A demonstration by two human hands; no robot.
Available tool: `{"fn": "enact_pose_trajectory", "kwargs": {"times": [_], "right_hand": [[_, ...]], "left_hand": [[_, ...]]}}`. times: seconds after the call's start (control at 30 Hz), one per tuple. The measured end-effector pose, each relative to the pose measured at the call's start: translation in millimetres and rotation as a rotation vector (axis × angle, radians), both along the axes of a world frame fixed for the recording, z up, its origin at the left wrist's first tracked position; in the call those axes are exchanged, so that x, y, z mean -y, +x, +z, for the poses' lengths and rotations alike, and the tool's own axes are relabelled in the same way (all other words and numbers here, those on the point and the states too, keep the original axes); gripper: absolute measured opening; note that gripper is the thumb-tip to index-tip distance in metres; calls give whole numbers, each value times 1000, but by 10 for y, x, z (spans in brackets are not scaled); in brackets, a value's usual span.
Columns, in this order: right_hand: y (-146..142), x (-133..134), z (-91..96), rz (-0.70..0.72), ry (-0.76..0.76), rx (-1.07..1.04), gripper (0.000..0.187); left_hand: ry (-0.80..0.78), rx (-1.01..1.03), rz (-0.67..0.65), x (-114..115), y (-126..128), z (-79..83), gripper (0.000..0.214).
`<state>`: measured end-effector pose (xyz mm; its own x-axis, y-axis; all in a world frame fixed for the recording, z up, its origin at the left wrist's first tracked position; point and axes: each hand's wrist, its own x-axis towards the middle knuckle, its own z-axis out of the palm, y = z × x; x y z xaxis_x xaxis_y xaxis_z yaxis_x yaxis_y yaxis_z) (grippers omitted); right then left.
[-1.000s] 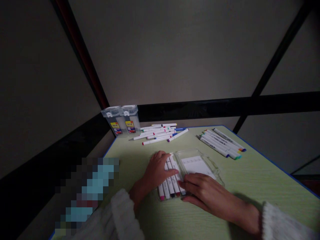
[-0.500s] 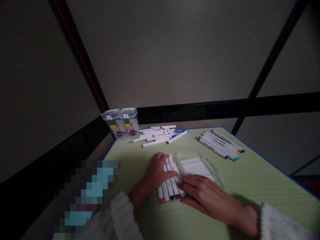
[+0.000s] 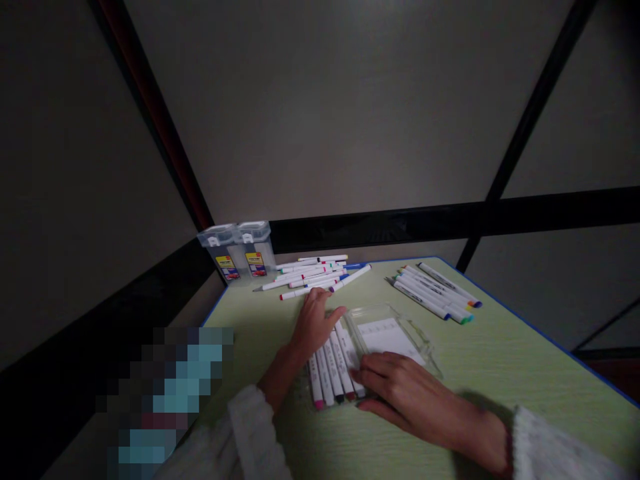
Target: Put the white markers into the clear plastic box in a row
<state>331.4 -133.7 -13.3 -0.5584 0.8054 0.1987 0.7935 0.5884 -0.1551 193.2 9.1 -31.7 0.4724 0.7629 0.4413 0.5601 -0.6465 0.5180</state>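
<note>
A clear plastic marker case (image 3: 400, 333) lies flat on the green table (image 3: 500, 360), with several white markers (image 3: 333, 370) side by side in its left half and a white card in its right half. My left hand (image 3: 313, 323) is raised a little over the far ends of those markers, fingers loosely together and pointing toward the loose pile behind. Fingers flat, my right hand (image 3: 400, 393) rests on the case's near edge, touching the rightmost markers.
A loose pile of white markers (image 3: 315, 275) lies at the back of the table. A neat row of markers (image 3: 435, 290) lies at the back right. Two clear boxes with yellow labels (image 3: 240, 252) stand at the back left corner. A blurred patch sits lower left.
My left hand has lifted off the markers in the case and moved forward toward the loose pile. My right hand has barely moved.
</note>
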Motion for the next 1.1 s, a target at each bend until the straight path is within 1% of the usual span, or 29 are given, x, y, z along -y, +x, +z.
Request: {"fn": "enact_pose_trajectory", "kwargs": {"times": [0.17, 0.4, 0.6, 0.83, 1.1], "right_hand": [[-6, -19, 8, -8, -25, -2, 21], [4, -20, -9, -10, -20, -14, 23], [6, -25, -18, 1, -3, -15, 24], [7, -28, -17, 3, 4, -19, 24], [0, -13, -9, -2, 0, -24, 22]], "left_hand": [[42, -126, 17, -72, 65, 4, 31], [74, -368, 22, -59, 73, 48, 45], [116, -497, -4, -63, 78, 8, 54], [95, -575, 3, -63, 94, -11, 63], [39, -609, 5, -67, 116, 14, 64]]}}
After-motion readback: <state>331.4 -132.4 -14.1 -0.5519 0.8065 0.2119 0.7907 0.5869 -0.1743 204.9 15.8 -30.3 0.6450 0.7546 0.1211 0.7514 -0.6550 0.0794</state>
